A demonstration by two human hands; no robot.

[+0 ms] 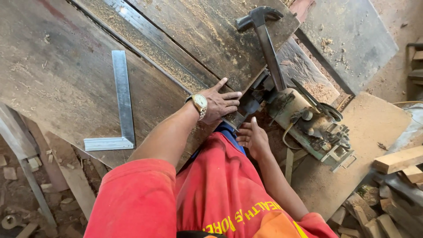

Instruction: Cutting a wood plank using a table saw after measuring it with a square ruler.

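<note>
Both hands' fingers flat: left hand [220, 103] on board [79, 79], right hand [252, 137] beside saw [308, 121], hammer [266, 39] above

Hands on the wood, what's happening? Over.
Left hand flat on dusty dark wooden board. Right hand at board's end, holding nothing visible. Black claw hammer lying close by.

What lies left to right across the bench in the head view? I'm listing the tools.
Metal square → left hand with wristwatch → right hand → hammer → power tool → wood offcuts.
</note>
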